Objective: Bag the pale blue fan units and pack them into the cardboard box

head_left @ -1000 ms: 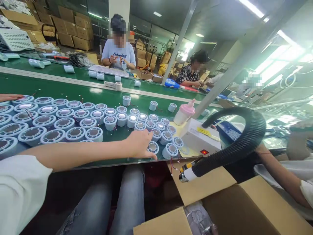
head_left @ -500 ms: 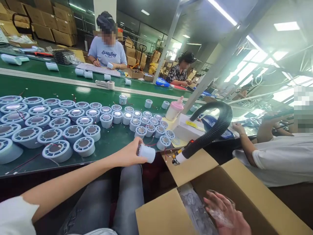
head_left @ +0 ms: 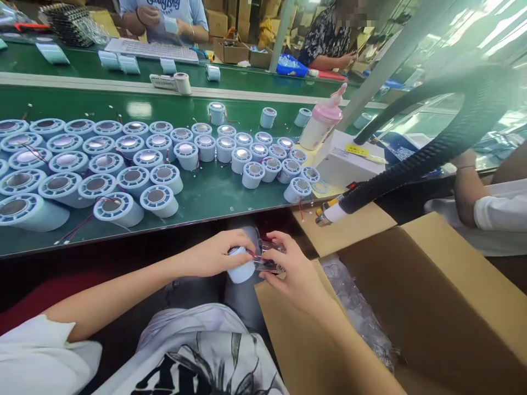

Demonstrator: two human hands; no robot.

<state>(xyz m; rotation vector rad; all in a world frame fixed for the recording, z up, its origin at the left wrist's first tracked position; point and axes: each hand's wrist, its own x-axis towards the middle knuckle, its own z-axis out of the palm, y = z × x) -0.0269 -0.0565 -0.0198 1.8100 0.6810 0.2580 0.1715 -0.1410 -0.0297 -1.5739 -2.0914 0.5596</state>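
My left hand (head_left: 220, 253) grasps a light-blue cylindrical plastic housing (head_left: 242, 270), partly covered; my right hand (head_left: 293, 269) grips a clear plastic piece (head_left: 269, 267), its full shape indistinct.

Pink-lidded bottle (head_left: 313, 133) beside a white box (head_left: 343, 167)

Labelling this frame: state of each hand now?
Left hand: closed, holding a pale-blue cylinder.
Right hand: closed, holding a clear plastic piece.

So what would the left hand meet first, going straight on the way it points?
The left hand would probably meet the clear plastic in the right hand; exact depth is unclear.
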